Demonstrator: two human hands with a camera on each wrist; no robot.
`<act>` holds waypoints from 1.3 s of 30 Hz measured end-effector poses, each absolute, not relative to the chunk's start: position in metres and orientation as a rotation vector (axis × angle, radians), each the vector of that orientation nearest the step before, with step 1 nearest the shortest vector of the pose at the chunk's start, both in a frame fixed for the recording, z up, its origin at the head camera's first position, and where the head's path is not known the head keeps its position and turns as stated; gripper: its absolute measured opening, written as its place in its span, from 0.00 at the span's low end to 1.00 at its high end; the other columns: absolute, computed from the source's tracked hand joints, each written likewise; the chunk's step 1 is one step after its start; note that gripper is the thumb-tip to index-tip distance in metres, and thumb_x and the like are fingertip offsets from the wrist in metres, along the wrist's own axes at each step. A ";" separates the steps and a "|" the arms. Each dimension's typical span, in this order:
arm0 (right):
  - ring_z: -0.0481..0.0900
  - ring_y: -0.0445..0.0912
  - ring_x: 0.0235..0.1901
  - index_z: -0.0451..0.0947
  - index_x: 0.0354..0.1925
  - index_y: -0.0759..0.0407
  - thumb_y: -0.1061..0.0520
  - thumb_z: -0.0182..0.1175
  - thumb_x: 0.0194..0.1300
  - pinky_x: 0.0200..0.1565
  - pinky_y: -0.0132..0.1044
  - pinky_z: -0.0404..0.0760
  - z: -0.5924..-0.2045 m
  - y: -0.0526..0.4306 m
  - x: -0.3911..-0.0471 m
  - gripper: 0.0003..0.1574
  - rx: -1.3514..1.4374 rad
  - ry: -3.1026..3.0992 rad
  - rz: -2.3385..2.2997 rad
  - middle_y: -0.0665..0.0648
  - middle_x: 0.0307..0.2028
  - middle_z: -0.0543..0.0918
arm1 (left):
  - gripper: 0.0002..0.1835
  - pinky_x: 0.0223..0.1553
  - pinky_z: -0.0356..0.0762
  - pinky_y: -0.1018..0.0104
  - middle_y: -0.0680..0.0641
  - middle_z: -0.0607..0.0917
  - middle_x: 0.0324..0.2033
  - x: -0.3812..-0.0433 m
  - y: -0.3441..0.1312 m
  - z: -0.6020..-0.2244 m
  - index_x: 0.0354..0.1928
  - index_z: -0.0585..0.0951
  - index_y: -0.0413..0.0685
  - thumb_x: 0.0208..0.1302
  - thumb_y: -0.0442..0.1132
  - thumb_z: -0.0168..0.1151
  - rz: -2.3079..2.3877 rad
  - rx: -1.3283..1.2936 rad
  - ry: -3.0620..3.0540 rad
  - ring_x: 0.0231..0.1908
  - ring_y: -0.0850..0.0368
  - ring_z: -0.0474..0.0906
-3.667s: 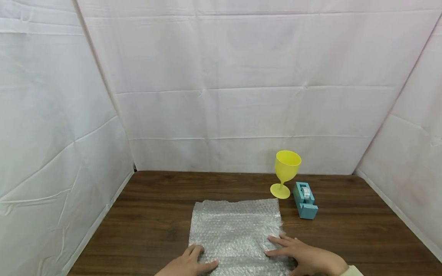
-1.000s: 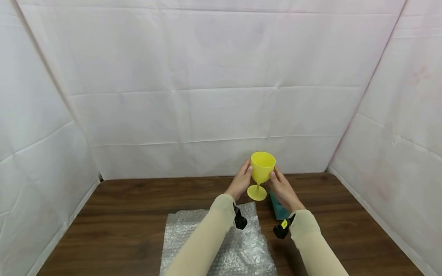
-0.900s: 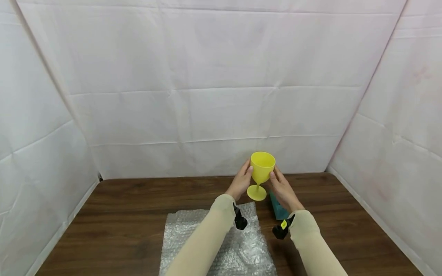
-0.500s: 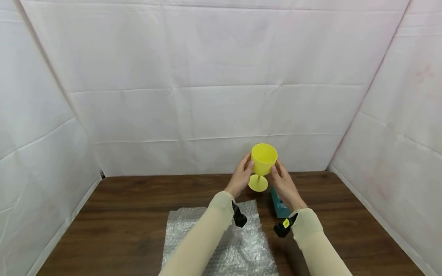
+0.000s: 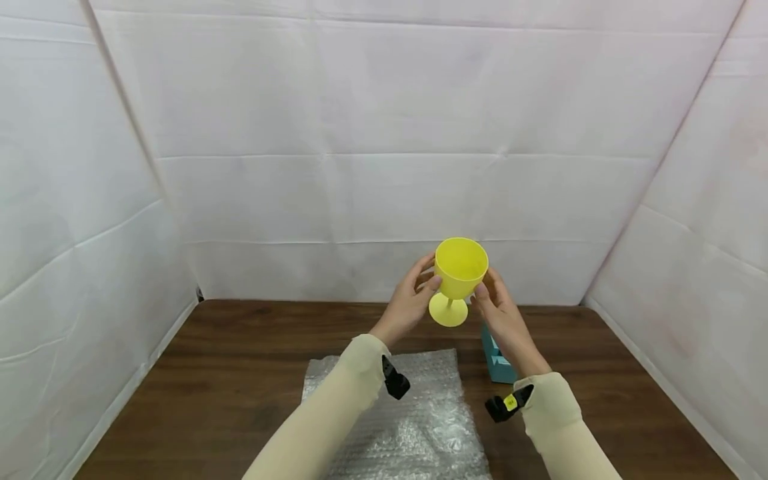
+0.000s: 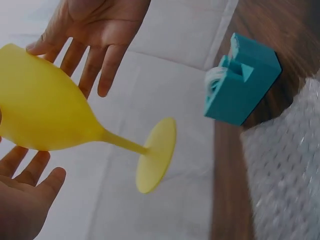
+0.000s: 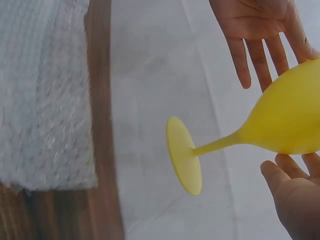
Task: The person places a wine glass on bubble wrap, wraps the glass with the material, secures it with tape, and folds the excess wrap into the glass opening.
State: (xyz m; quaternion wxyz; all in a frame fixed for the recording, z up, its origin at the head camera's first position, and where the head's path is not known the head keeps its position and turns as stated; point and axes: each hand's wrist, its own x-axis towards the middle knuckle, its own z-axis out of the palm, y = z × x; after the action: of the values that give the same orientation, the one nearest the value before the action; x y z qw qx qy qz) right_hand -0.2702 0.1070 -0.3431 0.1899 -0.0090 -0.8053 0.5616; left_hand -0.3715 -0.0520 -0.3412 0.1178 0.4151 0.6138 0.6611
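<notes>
A yellow plastic goblet (image 5: pixel 461 270) is held upright, slightly tilted, above the back of the table. My left hand (image 5: pixel 403 303) holds the left side of its bowl, and my right hand (image 5: pixel 506 323) holds the right side, thumbs toward me and fingers around the bowl. In both wrist views the goblet's stem and round foot hang free of the hands. A sheet of bubble wrap (image 5: pixel 414 413) lies flat on the table below, partly covered by the left forearm. Beyond the right wrist sits a teal tape dispenser (image 6: pixel 245 80) with a roll of clear tape, partly hidden in the head view.
The dark wooden table (image 5: pixel 228 393) ends against a white cloth backdrop (image 5: pixel 258 200), with cloth at both sides too. Small black cameras are strapped to both wrists, the left camera (image 5: pixel 396 380) above the bubble wrap, the right camera (image 5: pixel 504 405) beside it.
Earlier both hands rested on the bubble wrap while the goblet stood beside the dispenser. Both hands then took hold of it, and it has since risen and come nearer the head camera.
</notes>
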 end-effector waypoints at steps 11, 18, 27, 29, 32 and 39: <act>0.63 0.54 0.61 0.46 0.68 0.33 0.50 0.42 0.71 0.56 0.57 0.64 -0.341 0.078 -0.269 0.31 0.157 -2.346 1.394 0.51 0.67 0.53 | 0.28 0.54 0.68 0.57 0.49 0.65 0.60 -0.373 -0.104 -0.343 0.66 0.57 0.61 0.66 0.49 0.49 1.889 1.376 1.973 0.56 0.53 0.68; 0.70 0.53 0.55 0.45 0.68 0.36 0.49 0.45 0.70 0.50 0.51 0.72 -0.342 0.047 -0.268 0.34 0.188 -2.413 1.397 0.54 0.64 0.60 | 0.26 0.45 0.74 0.59 0.51 0.70 0.56 -0.362 -0.142 -0.348 0.63 0.61 0.62 0.64 0.54 0.50 1.903 1.313 2.149 0.48 0.55 0.73; 0.76 0.50 0.47 0.53 0.67 0.44 0.46 0.48 0.68 0.43 0.39 0.78 -0.364 0.016 -0.278 0.31 0.116 -2.444 1.545 0.56 0.58 0.68 | 0.22 0.40 0.74 0.61 0.52 0.77 0.45 -0.361 -0.180 -0.366 0.55 0.70 0.58 0.61 0.55 0.54 1.854 1.046 2.240 0.45 0.58 0.73; 0.77 0.48 0.45 0.56 0.65 0.45 0.44 0.47 0.68 0.41 0.37 0.78 -0.371 0.010 -0.282 0.30 0.082 -2.463 1.574 0.55 0.56 0.70 | 0.21 0.38 0.74 0.62 0.51 0.77 0.44 -0.363 -0.186 -0.371 0.53 0.71 0.58 0.61 0.57 0.54 1.827 0.974 2.247 0.41 0.57 0.75; 0.78 0.46 0.41 0.58 0.64 0.47 0.40 0.47 0.66 0.39 0.37 0.78 -0.382 0.003 -0.290 0.31 0.017 -2.498 1.612 0.56 0.52 0.73 | 0.22 0.36 0.76 0.62 0.49 0.77 0.43 -0.368 -0.192 -0.380 0.51 0.72 0.56 0.60 0.59 0.54 1.799 0.868 2.226 0.37 0.56 0.76; 0.79 0.47 0.36 0.59 0.63 0.58 0.31 0.45 0.62 0.40 0.43 0.78 -0.403 -0.005 -0.308 0.43 -0.082 -2.571 1.748 0.60 0.46 0.76 | 0.25 0.35 0.76 0.60 0.46 0.76 0.37 -0.380 -0.196 -0.400 0.49 0.73 0.51 0.59 0.62 0.52 1.715 0.683 2.239 0.32 0.54 0.77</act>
State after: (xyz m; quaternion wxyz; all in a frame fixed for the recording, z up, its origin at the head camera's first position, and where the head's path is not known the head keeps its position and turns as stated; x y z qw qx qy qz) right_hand -0.3083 -0.0051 -0.4025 0.0157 -0.0265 -0.8266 0.5619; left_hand -0.3801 -0.1963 -0.3997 0.1196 0.2336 0.7659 0.5869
